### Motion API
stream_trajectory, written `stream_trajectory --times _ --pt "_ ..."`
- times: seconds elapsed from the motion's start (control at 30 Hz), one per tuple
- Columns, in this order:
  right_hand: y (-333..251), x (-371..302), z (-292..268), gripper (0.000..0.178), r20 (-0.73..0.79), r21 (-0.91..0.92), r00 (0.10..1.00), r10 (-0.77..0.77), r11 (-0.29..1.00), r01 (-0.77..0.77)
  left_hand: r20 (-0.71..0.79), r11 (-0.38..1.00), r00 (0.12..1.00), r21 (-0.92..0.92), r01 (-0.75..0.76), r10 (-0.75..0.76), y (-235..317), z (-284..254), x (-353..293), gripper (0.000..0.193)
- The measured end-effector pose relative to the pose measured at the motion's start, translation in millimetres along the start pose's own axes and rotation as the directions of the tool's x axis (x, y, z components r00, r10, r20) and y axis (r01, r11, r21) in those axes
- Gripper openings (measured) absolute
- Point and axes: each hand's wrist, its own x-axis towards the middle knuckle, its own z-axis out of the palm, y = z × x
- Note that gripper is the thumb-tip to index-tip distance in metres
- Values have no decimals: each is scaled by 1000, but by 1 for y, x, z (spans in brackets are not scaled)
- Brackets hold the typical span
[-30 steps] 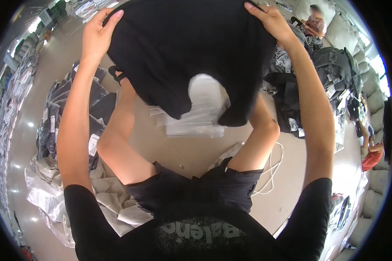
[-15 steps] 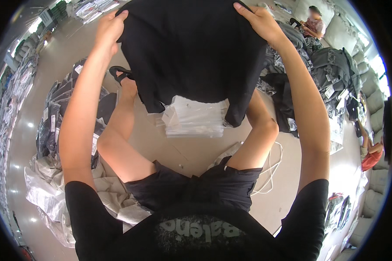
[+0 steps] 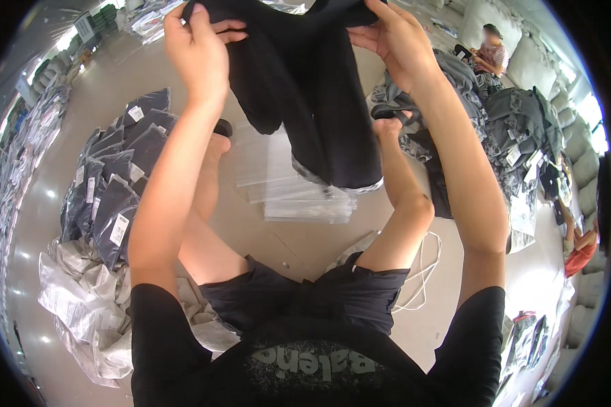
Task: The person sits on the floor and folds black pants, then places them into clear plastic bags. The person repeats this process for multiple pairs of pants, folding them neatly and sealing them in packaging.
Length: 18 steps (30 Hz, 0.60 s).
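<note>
A black garment (image 3: 305, 88) hangs between my two raised hands at the top of the view, its upper edge running out of sight. My left hand (image 3: 200, 57) pinches its left corner, thumb on top, some fingers reaching behind the cloth. The right corner is gripped by my right hand (image 3: 400, 44) in the same way. Folded lengthwise, the cloth drops in uneven lobes, the longest on the right with a greyish patterned edge. Beneath it, on the floor between my legs, lies a stack of clear plastic bags (image 3: 305, 207), partly covered by the garment.
Bagged dark garments with white tags (image 3: 119, 176) pile up at my left, above crumpled pale sacking (image 3: 91, 312). Loose dark and grey clothes (image 3: 516, 122) heap on the right. A white cord (image 3: 424, 275) lies by my right knee. Two people (image 3: 490, 51) sit farther off at right.
The garment, spread wide before, has narrowed and folded inward as my hands came closer together. My left hand moved right, and more of the bag stack shows at its left.
</note>
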Motion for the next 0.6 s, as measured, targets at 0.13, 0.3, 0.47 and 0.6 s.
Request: stream_trajectory --times 0.13,0.3,0.47,0.6 --pt "3 -18 22 23 50 203 988 -143 971 130 82 1000 997 25 3 -5 28 21 -33 62" --pt "-15 -73 60 31 228 263 950 -214 953 152 179 977 969 99 -191 171 44 54 -72 90" --pt "-19 -85 35 55 358 133 864 -354 935 329 59 889 923 253 -382 380 23 49 -71 81" --pt "13 -66 -12 66 93 219 910 -404 900 377 70 969 966 -37 -245 247 58 62 -87 76"
